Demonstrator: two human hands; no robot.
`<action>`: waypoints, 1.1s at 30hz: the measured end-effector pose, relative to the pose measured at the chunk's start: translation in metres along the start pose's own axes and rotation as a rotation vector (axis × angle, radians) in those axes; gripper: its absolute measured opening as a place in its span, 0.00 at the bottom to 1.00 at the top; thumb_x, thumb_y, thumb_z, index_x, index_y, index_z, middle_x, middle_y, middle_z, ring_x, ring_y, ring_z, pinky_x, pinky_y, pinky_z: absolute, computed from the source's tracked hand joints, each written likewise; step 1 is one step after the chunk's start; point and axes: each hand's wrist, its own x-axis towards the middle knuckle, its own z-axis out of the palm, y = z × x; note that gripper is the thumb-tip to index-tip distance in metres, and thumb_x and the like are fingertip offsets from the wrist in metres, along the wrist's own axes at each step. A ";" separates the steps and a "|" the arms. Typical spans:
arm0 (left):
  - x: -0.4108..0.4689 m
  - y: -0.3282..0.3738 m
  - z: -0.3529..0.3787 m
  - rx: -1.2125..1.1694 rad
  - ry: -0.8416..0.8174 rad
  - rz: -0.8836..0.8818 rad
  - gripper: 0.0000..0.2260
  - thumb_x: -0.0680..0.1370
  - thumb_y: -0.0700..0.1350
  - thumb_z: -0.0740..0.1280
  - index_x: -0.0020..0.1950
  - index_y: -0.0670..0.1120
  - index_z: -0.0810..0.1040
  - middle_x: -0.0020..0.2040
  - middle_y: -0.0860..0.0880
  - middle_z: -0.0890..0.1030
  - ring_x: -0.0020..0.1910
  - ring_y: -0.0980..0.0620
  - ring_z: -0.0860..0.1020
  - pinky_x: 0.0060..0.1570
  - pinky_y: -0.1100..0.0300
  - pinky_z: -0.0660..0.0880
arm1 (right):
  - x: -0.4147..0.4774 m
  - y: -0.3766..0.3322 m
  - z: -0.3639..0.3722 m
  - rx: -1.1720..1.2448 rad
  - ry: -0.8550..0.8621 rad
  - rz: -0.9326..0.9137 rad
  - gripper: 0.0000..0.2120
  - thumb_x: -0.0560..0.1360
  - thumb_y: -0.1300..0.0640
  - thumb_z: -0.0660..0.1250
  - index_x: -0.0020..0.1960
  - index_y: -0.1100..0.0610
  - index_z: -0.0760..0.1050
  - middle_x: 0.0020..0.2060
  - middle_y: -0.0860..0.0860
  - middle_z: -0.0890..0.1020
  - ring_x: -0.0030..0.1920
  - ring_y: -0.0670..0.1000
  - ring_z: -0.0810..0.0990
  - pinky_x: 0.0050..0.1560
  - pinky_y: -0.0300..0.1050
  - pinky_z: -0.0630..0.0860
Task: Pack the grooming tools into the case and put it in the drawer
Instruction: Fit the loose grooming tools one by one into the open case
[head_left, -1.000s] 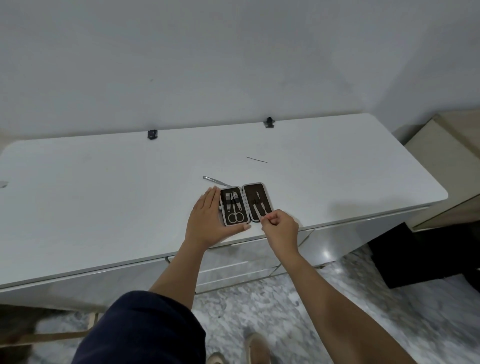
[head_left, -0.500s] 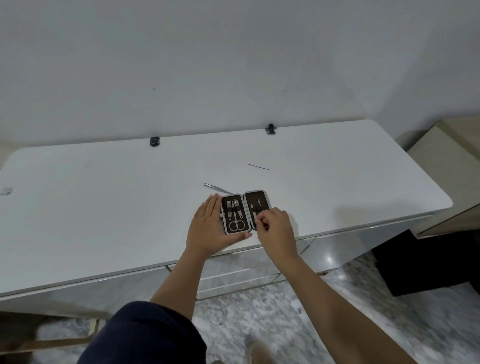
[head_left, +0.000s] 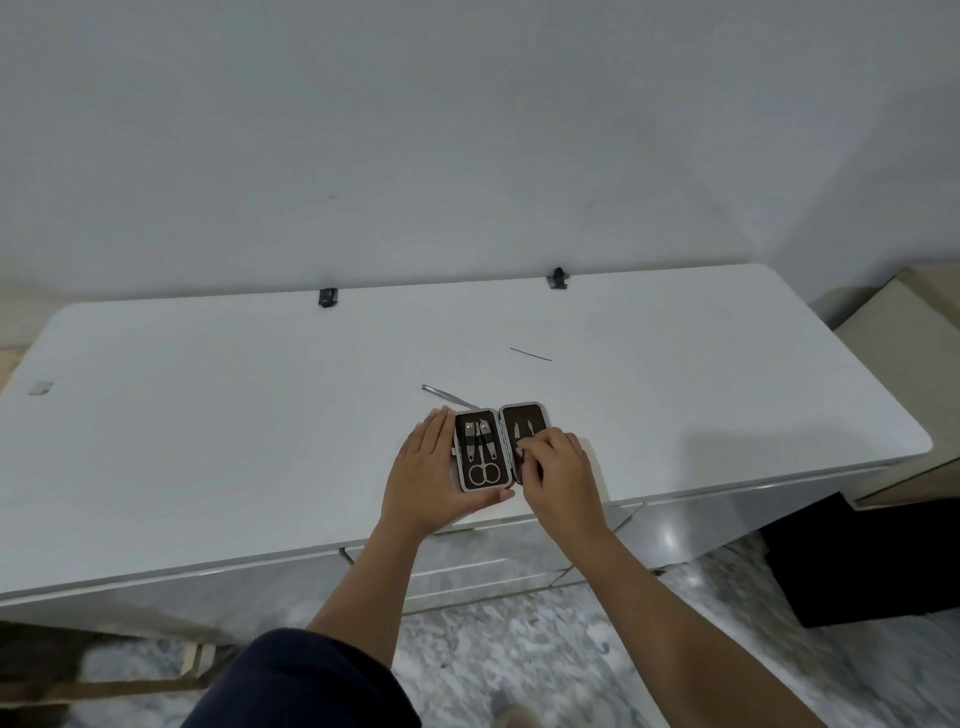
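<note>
A small grooming case (head_left: 525, 417) lies open on the white table top (head_left: 208, 441), near the front edge. Scissors and two clippers sit in its left half (head_left: 479, 451). My left hand (head_left: 426, 467) lies against the case's left side, fingers together and thumb along its near edge, holding it in place. My right hand (head_left: 558, 473) covers the lower right half, fingertips pinched on a small metal tool whose tips show just above the fingers. Tweezers (head_left: 449, 398) lie loose behind the case. Farther back lies a thin metal pick (head_left: 530, 354).
White drawer fronts (head_left: 467, 571) sit under the table top, directly below the case. Two black clips (head_left: 327, 297) (head_left: 557, 277) stand at the table's back edge. A beige cabinet (head_left: 914, 332) and a dark box (head_left: 852, 561) are on the right, over a marble floor.
My right hand has moved from the case's near right corner up onto its right half, fingers still pinched on the small tool. The left hand and the case have stayed put.
</note>
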 end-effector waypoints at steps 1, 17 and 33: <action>0.000 0.000 0.000 -0.004 -0.003 -0.001 0.53 0.61 0.75 0.63 0.75 0.44 0.52 0.76 0.47 0.56 0.75 0.52 0.51 0.70 0.62 0.42 | 0.008 -0.002 0.000 0.039 0.016 0.027 0.09 0.73 0.66 0.63 0.50 0.61 0.79 0.45 0.54 0.80 0.47 0.55 0.76 0.48 0.47 0.75; 0.006 -0.006 0.005 -0.016 0.013 0.014 0.54 0.61 0.76 0.63 0.75 0.45 0.53 0.76 0.49 0.57 0.75 0.54 0.52 0.72 0.62 0.43 | 0.113 -0.036 0.033 0.076 -0.375 0.377 0.03 0.68 0.54 0.71 0.40 0.53 0.82 0.42 0.48 0.85 0.49 0.51 0.79 0.60 0.53 0.69; 0.006 -0.008 0.007 -0.022 0.014 0.000 0.54 0.60 0.78 0.62 0.75 0.46 0.54 0.76 0.50 0.58 0.75 0.55 0.53 0.72 0.62 0.46 | 0.107 -0.033 0.019 0.354 -0.282 0.373 0.04 0.74 0.60 0.67 0.48 0.59 0.77 0.39 0.50 0.77 0.41 0.50 0.76 0.45 0.44 0.74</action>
